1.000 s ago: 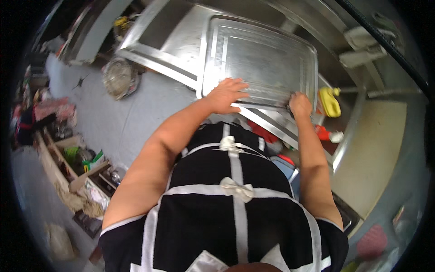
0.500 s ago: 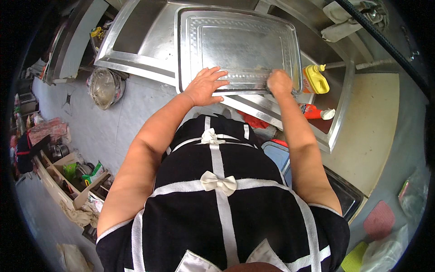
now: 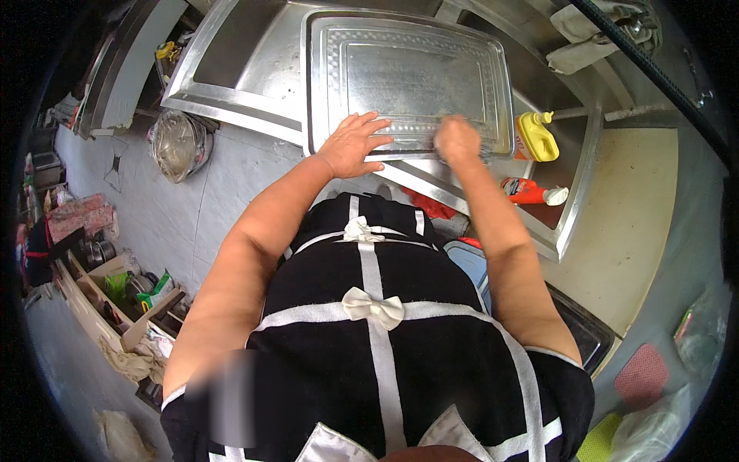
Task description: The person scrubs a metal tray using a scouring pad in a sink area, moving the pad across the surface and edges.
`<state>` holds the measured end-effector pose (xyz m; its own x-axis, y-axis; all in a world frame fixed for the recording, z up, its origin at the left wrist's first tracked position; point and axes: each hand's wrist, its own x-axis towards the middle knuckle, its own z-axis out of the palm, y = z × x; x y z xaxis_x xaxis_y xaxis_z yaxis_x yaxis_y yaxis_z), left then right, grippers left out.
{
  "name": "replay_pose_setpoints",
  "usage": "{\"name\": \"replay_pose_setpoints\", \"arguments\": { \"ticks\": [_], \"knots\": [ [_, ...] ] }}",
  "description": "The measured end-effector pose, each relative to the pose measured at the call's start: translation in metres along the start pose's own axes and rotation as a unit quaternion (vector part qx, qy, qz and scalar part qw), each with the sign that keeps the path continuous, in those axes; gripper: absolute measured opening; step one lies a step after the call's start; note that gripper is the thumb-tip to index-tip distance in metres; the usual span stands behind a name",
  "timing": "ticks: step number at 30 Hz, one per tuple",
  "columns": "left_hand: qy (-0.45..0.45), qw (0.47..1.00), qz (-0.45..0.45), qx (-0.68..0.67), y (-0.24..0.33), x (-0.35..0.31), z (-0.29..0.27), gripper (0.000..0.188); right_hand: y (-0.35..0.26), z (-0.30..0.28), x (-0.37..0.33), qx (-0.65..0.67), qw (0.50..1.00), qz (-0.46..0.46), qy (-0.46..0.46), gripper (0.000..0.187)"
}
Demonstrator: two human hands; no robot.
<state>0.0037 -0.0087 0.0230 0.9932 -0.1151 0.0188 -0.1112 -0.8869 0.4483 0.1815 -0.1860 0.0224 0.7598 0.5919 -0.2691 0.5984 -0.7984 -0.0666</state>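
A large rectangular metal tray point(image 3: 419, 81) with a raised rim and embossed border lies across the stainless steel sink point(image 3: 250, 119). My left hand point(image 3: 354, 146) rests on its near edge, fingers spread, toward the left. To its right my right hand point(image 3: 457, 140) is closed in a fist and pressed down on the near part of the tray. A greyish, shiny bit shows beside the fist; what it holds is mostly hidden. The tray's surface looks wet and streaked.
Right of the tray, in the sink, are a yellow bottle point(image 3: 537, 137) and a red bottle point(image 3: 533, 192) with a white cap. A dark hose point(image 3: 654, 73) crosses the upper right. On the left floor stand a plastic-covered round container point(image 3: 179, 146) and a wooden box point(image 3: 115, 300).
My right fist has slid left along the tray's near edge, closer to my left hand. The left hand and tray have shifted very slightly right in the picture.
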Motion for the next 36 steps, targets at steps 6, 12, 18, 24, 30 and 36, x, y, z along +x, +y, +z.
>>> {"name": "replay_pose_setpoints", "arguments": {
  "ticks": [6, 12, 18, 24, 30, 36],
  "knots": [
    [0.088, 0.993, 0.04, -0.067, -0.027, -0.014, 0.029, 0.057, -0.009, 0.003, -0.002, 0.043, 0.998, -0.043, 0.021, 0.028],
    [0.087, 0.991, 0.073, -0.065, -0.016, -0.018, 0.02, 0.061, 0.036, -0.015, -0.009, -0.003, 0.995, 0.094, -0.015, 0.032],
    [0.073, 0.996, 0.057, -0.017, -0.004, -0.027, -0.01, 0.059, -0.049, -0.019, -0.032, 0.025, 0.984, -0.145, 0.097, 0.021],
    [0.076, 0.995, 0.055, -0.013, -0.008, -0.018, -0.009, 0.06, 0.043, -0.026, 0.001, -0.032, 0.998, 0.015, 0.054, 0.028],
    [0.055, 0.998, 0.043, -0.011, -0.002, -0.008, -0.01, 0.06, -0.008, -0.023, -0.009, -0.037, 0.992, -0.085, 0.083, 0.026],
    [0.035, 0.999, 0.023, -0.01, 0.004, -0.006, -0.007, 0.061, 0.029, -0.023, -0.013, 0.01, 0.993, -0.047, 0.112, 0.026]
  ]
}}
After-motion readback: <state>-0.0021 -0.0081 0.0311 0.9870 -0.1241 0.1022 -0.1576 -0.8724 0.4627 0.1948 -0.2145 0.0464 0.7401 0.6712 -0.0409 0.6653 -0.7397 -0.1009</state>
